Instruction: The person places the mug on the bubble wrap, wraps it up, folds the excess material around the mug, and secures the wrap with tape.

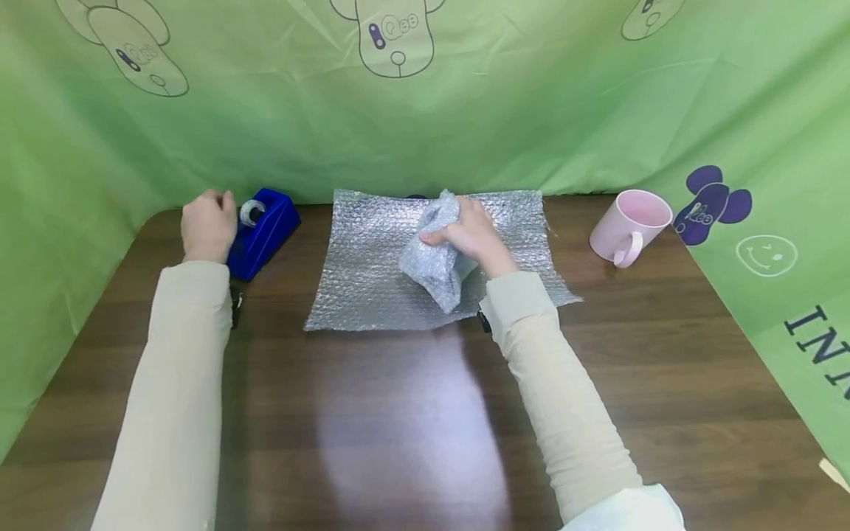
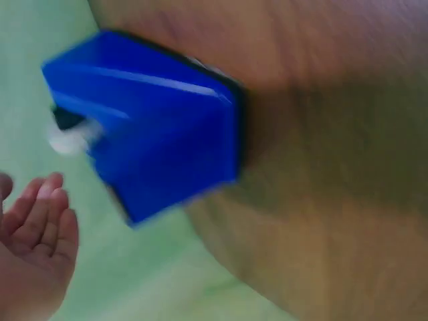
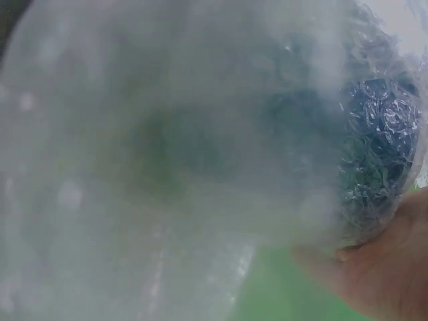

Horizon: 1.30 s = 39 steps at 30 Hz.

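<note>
A bubble-wrapped bundle (image 1: 434,254) is gripped by my right hand (image 1: 471,232), thumb across its near side, over a flat sheet of bubble wrap (image 1: 365,258). Whatever lies inside the wrap is hidden. In the right wrist view the blurred bubble wrap (image 3: 381,134) fills most of the picture, with the thumb side of the hand (image 3: 388,267) against it. My left hand (image 1: 209,225) is just left of a blue tape dispenser (image 1: 265,236) holding a roll of clear tape (image 1: 251,213). The left wrist view has that hand's relaxed fingers (image 2: 47,221) apart from the dispenser, holding nothing.
A pink mug (image 1: 620,228) stands at the back right of the brown wooden table (image 1: 398,413), its handle toward the front. Green printed cloth (image 1: 498,110) hangs behind the table and along both sides. A small pale strip (image 1: 834,474) shows at the right edge.
</note>
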Each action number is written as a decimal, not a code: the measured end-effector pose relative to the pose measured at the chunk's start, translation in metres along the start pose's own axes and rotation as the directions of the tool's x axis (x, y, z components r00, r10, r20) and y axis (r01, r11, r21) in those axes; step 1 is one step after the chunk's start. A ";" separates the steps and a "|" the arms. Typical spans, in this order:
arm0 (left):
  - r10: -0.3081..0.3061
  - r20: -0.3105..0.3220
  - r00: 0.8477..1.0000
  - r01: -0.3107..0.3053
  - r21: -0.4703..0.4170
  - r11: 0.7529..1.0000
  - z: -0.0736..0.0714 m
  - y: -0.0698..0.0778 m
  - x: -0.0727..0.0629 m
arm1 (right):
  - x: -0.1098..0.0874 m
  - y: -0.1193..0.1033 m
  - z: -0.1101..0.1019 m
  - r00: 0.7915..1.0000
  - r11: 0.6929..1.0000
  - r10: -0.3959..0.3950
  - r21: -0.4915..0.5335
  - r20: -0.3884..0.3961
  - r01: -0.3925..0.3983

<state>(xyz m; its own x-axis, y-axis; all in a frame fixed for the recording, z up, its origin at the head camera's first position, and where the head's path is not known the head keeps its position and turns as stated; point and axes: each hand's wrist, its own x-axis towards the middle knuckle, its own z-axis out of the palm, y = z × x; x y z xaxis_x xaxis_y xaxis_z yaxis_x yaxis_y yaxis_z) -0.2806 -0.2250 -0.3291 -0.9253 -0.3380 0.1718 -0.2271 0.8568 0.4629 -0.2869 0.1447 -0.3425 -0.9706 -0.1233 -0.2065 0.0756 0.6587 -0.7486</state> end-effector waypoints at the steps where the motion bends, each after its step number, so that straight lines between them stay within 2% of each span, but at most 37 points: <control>1: -0.008 0.016 1.000 0.007 0.006 1.000 0.000 -0.005 -0.001 | -0.001 0.001 -0.001 1.000 1.000 -0.001 0.000 -0.004 0.001; 5: 0.006 0.129 0.992 -0.009 0.024 1.000 0.003 -0.021 0.000 | -0.003 0.003 -0.006 1.000 1.000 0.000 0.007 -0.005 0.000; 9: 0.030 0.207 0.978 -0.034 0.017 0.999 0.006 -0.022 0.003 | -0.004 0.004 -0.009 1.000 1.000 0.009 0.020 -0.004 -0.009; 13: 0.031 0.192 0.981 -0.036 0.020 0.999 0.007 -0.017 0.003 | -0.007 0.004 -0.012 1.000 0.999 0.017 0.032 -0.015 -0.016; 16: 0.018 0.198 0.980 -0.031 0.064 0.997 0.006 -0.015 0.002 | -0.008 0.004 -0.010 1.000 0.999 0.010 0.041 -0.028 -0.009; 20: -0.027 0.238 0.971 -0.002 0.123 0.992 0.002 -0.020 -0.002 | -0.008 0.003 -0.004 1.000 0.999 0.000 0.040 -0.025 0.001; 24: -0.052 0.241 0.969 0.025 0.115 0.993 -0.003 -0.028 -0.005 | -0.007 0.001 0.002 1.000 0.999 -0.007 0.037 -0.010 0.007; 29: -0.040 0.233 0.972 0.019 0.094 0.995 -0.005 -0.030 -0.009 | -0.007 0.001 0.004 1.000 1.000 -0.010 0.026 -0.010 0.010; 34: -0.039 0.251 0.967 0.004 0.139 0.990 -0.011 -0.027 -0.010 | -0.009 0.000 0.004 1.000 0.999 -0.004 0.037 -0.009 0.004; 39: 0.011 0.264 0.964 -0.045 0.124 0.991 -0.015 -0.023 -0.008 | -0.012 0.000 0.001 1.000 1.000 0.006 0.026 -0.017 -0.006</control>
<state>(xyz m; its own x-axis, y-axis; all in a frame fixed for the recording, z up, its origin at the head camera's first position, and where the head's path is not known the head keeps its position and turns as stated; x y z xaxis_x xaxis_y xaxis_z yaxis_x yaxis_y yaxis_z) -0.2634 -0.2478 -0.3283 -0.9751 -0.2137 -0.0591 -0.2208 0.9128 0.3436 -0.2752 0.1455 -0.3404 -0.9740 -0.1064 -0.2000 0.0869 0.6397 -0.7637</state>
